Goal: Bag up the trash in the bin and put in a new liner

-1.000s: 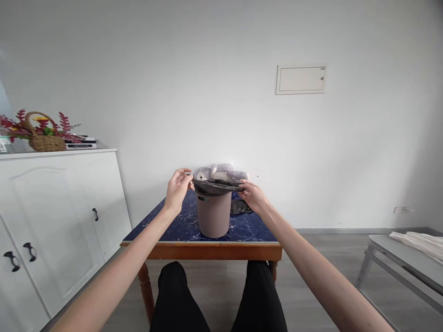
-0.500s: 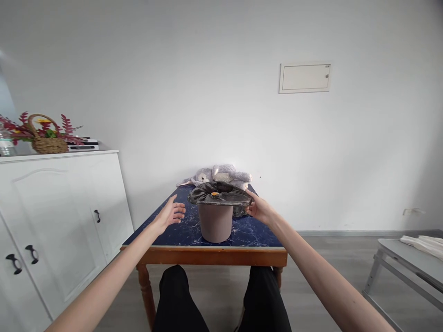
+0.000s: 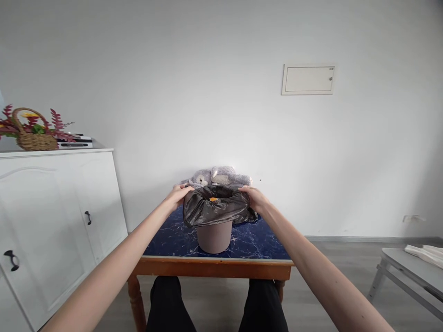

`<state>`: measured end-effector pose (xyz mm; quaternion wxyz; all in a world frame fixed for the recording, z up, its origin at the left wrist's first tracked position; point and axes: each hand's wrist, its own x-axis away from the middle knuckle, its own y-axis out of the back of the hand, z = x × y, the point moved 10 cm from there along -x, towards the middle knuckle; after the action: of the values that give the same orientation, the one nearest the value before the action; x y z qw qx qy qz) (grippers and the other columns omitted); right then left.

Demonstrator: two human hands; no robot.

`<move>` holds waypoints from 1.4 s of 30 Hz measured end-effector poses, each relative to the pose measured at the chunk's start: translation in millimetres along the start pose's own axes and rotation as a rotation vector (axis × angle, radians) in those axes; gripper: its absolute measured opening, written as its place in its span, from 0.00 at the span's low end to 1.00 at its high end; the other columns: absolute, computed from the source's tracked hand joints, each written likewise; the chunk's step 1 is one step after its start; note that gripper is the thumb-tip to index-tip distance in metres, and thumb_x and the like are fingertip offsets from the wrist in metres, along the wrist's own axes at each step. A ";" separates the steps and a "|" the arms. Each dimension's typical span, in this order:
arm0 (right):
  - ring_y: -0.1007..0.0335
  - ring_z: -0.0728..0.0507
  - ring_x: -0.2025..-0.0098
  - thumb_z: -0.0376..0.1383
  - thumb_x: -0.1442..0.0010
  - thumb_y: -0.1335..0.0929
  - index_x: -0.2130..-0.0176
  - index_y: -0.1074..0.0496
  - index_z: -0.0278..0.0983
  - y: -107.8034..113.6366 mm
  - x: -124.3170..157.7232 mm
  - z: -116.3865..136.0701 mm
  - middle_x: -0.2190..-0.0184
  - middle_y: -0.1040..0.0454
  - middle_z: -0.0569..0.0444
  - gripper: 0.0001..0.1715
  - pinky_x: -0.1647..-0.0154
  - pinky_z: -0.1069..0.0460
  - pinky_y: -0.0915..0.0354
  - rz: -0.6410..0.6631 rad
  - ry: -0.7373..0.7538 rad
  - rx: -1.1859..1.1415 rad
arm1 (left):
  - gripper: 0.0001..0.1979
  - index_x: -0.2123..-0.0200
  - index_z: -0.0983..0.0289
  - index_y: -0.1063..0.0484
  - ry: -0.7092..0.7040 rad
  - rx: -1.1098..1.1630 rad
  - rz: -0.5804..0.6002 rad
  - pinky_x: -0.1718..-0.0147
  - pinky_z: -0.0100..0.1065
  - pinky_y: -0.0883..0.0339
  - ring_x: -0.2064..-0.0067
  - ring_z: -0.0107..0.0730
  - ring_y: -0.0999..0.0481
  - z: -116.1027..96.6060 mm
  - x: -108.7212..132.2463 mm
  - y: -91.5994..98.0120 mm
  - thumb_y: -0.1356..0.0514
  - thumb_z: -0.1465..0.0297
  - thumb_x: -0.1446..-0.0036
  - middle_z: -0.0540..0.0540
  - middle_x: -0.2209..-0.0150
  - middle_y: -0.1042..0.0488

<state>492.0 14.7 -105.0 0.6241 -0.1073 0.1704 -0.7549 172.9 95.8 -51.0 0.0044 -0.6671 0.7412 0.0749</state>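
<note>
Spread the black bag (image 3: 207, 213) evenly around the bin (image 3: 213, 240), tugging 2 sides together with left hand (image 3: 178, 193) and right hand (image 3: 255, 198), both pinched closed on its edges.

A plush toy (image 3: 226, 178) and flower basket (image 3: 37, 141) suggest a home.

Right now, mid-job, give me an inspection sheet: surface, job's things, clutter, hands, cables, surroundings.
Surface: blue marbled tabletop, wooden edge.
Job's things: bin upright on the tabletop; black bag draped over its mouth, front hanging outside; something orange inside.
Clutter: plush toy behind the bin; crumpled black plastic at right.
Left hand: at the bag's left edge, grip unclear.
Right hand: at the bag's right edge, grip unclear.
Cables: nothing seen.
Surroundings: white cabinet with flower basket at left, wall panel, grey bench with pale cloth at right.
</note>
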 end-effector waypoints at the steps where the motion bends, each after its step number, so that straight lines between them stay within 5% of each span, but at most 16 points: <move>1: 0.22 0.42 0.53 0.42 0.28 0.28 0.43 0.26 0.36 0.2 -3.6 6.0 0.47 0.23 0.48 0.19 0.54 0.44 0.22 -0.013 0.026 0.006 | 0.19 0.41 0.64 0.27 0.003 -0.008 -0.022 0.52 0.46 0.21 0.50 0.40 0.20 -2.2 -2.7 1.0 0.36 0.62 0.30 0.59 0.45 0.24; 11: 0.23 0.47 0.62 0.39 0.28 0.28 0.48 0.25 0.35 23.6 13.9 54.8 0.55 0.22 0.52 0.13 0.64 0.51 0.23 -0.137 0.218 -0.023 | 0.15 0.44 0.65 0.27 -0.264 0.065 -0.214 0.61 0.37 0.21 0.59 0.33 0.20 -57.8 16.1 24.4 0.35 0.66 0.31 0.56 0.52 0.22; 16: 0.23 0.47 0.61 0.40 0.28 0.28 0.48 0.25 0.35 45.3 37.9 56.9 0.54 0.22 0.52 0.13 0.62 0.50 0.23 -0.210 0.225 -0.085 | 0.13 0.47 0.66 0.26 -0.328 0.090 -0.302 0.64 0.35 0.22 0.62 0.31 0.20 -64.7 40.9 47.9 0.35 0.68 0.31 0.54 0.55 0.22; 23: 0.22 0.46 0.59 0.41 0.28 0.28 0.46 0.26 0.35 60.7 56.4 54.7 0.52 0.22 0.51 0.15 0.61 0.49 0.22 -0.228 0.220 -0.119 | 0.17 0.43 0.65 0.27 -0.246 0.106 -0.331 0.55 0.44 0.21 0.52 0.39 0.19 -50.7 56.1 66.2 0.35 0.63 0.30 0.59 0.47 0.23; 27: 0.22 0.45 0.59 0.41 0.28 0.28 0.46 0.26 0.35 74.8 63.5 48.0 0.52 0.22 0.51 0.15 0.60 0.49 0.22 -0.223 0.215 -0.142 | 0.15 0.46 0.65 0.26 -0.218 0.137 -0.300 0.60 0.39 0.22 0.57 0.35 0.20 -45.8 61.9 72.7 0.35 0.65 0.31 0.56 0.52 0.22; 33: 0.27 0.50 0.69 0.39 0.28 0.28 0.54 0.25 0.35 95.1 73.4 19.0 0.62 0.24 0.56 0.09 0.69 0.54 0.27 -0.192 0.206 -0.167 | 0.23 0.57 0.62 0.29 -0.224 0.204 -0.263 0.73 0.26 0.35 0.69 0.25 0.27 -31.4 76.2 84.6 0.26 0.75 0.57 0.48 0.67 0.25; 35: 0.31 0.51 0.73 0.34 0.34 0.25 0.60 0.26 0.36 100.0 78.4 5.9 0.69 0.27 0.60 0.07 0.72 0.56 0.29 -0.168 0.207 -0.169 | 0.24 0.59 0.61 0.29 -0.222 0.213 -0.241 0.74 0.27 0.36 0.71 0.26 0.28 -24.2 84.1 90.4 0.26 0.72 0.60 0.48 0.67 0.25; 38: 0.35 0.51 0.77 0.28 0.50 0.20 0.66 0.27 0.40 110.2 91.8 -16.9 0.76 0.31 0.63 0.17 0.74 0.56 0.30 -0.142 0.206 -0.157 | 0.21 0.62 0.59 0.29 -0.228 0.225 -0.216 0.76 0.28 0.37 0.73 0.26 0.33 -9.7 102.4 104.9 0.26 0.67 0.59 0.47 0.71 0.30; 42: 0.34 0.49 0.76 0.36 0.55 0.16 0.66 0.24 0.44 120.7 117.6 -58.6 0.76 0.30 0.62 0.20 0.74 0.55 0.30 -0.123 0.171 -0.077 | 0.18 0.72 0.57 0.36 -0.231 0.219 -0.229 0.74 0.32 0.34 0.72 0.31 0.32 32.9 133.0 122.7 0.31 0.56 0.50 0.48 0.74 0.35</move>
<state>556.1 -112.9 -212.1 0.5550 -0.0766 0.2450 -0.7912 33.7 -19.6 -84.9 0.1705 -0.7295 0.6588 0.0688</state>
